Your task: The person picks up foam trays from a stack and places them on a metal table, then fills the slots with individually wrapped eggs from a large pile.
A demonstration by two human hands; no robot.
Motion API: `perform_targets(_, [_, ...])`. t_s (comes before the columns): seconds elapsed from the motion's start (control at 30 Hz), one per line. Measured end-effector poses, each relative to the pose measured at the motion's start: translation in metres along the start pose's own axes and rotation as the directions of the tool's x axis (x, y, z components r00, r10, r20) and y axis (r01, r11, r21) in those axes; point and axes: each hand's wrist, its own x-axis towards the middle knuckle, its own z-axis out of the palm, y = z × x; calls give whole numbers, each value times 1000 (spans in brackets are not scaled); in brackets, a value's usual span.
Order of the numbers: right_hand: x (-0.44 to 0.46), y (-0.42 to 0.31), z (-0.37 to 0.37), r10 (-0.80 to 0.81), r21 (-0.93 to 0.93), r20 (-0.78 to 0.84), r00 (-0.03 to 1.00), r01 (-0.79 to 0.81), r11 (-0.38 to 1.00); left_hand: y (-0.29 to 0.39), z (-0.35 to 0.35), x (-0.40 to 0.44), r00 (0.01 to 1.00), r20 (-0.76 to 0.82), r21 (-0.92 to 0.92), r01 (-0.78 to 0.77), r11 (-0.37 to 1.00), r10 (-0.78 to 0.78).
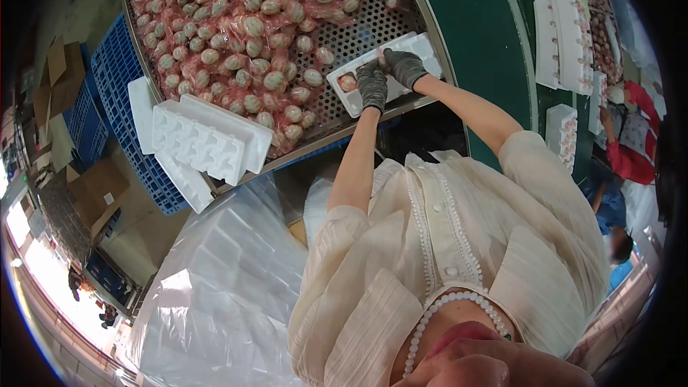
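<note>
A white foam tray (428, 49) lies tilted on the perforated metal surface near the front edge of the sorting table. One round reddish item (347, 83) sits in its left end. My left hand (372, 87), in a grey striped glove, is over the tray's middle beside that item, fingers bent down and closed. My right hand (405, 69), gloved alike, is just to the right, with its fingers curled toward the left hand. What either hand grips is hidden by the fingers. Many round items in pink and clear wrapping (251, 46) are heaped on the table to the left.
Stacked empty foam trays (204, 140) rest on the table's left front corner. Blue plastic crates (118, 64) stand beyond it. A green belt (476, 43) runs on the right, with filled trays (564, 41) past it. Clear plastic sheeting (222, 279) hangs below. People work at far right.
</note>
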Motion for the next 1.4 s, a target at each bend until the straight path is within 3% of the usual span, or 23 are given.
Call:
perform_targets(0.03, [6,0,0,25,-46,22,999,-24,999,20,-5,-12,993,-10,-293,110,950,-118])
perform_targets(0.1, [10,-3,-4,47,-91,38,998,-44,995,17,-6,-20,997,-46,-285,47,957,-63])
perform_targets(0.17, [12,-6,-16,70,-127,314,947,-32,991,11,-4,-20,993,-25,-372,94,924,-111])
perform_targets(0.2, [13,-6,-11,68,-125,324,944,-29,992,10,-5,-21,992,-28,-371,103,923,-122])
perform_targets(0.27, [24,2,13,-62,-153,139,988,84,985,8,-8,-22,991,-97,20,-92,996,93])
perform_targets(0.4, [48,20,45,58,-169,267,962,-13,985,40,-25,-18,981,107,-180,179,967,-162])
perform_targets(0.5, [40,2,24,51,-273,311,949,38,961,23,-22,-25,981,45,-427,191,884,-190])
perform_targets(0.53, [41,4,25,36,-333,319,947,76,940,18,-21,-28,980,40,-427,194,883,-196])
perform_targets(0.63, [41,7,32,-35,-426,298,954,166,889,22,-22,-34,998,-70,41,6,999,-3])
perform_targets(0.7, [38,7,35,-101,-468,267,959,220,856,36,-27,-41,997,-71,59,41,997,-37])
perform_targets(0.77, [54,1,29,36,-461,353,935,141,876,39,-33,-37,993,-100,72,65,995,-58])
perform_targets(0.83, [51,-33,-12,-25,-486,407,913,239,841,5,-33,-34,988,-30,-219,144,965,-154])
perform_targets(0.87, [49,-45,-23,-56,-498,471,880,318,807,5,-40,-37,986,-38,-217,151,965,-163])
perform_targets(0.9, [53,-48,-15,-34,-250,283,958,108,962,11,-48,-43,988,-40,-197,139,971,-149])
perform_targets(0.93, [61,-48,1,-35,-242,292,956,109,964,16,-55,-49,990,-38,-175,127,976,-136])
perform_targets(1.0, [91,-51,41,-257,-29,-2,966,257,966,23,-62,-52,994,-17,-230,99,968,-105])
perform_targets(1.07, [124,-53,90,-278,-61,-36,960,276,959,16,-63,-49,980,-91,-330,137,934,-176])
perform_targets(1.13, [150,-66,102,-304,-99,-77,950,296,950,11,-74,-44,977,-170,-158,99,982,-126])
perform_targets(1.2, [158,-74,108,-173,-163,148,974,197,967,10,-95,-49,962,-243,-372,29,928,-128])
perform_targets(1.27, [150,-80,84,-145,-95,207,967,167,981,25,-119,-45,962,-263,-238,11,971,-75])
perform_targets(1.33, [126,-81,61,-260,7,42,965,260,966,37,-129,-34,907,-237,-432,222,874,-348])
perform_targets(1.37, [108,-87,39,-215,-3,42,976,215,977,30,-127,-23,928,-354,-484,-78,871,-114])
perform_targets(1.4, [97,-85,36,-207,-9,35,978,207,978,34,-124,-13,932,-346,-489,-81,869,-108])
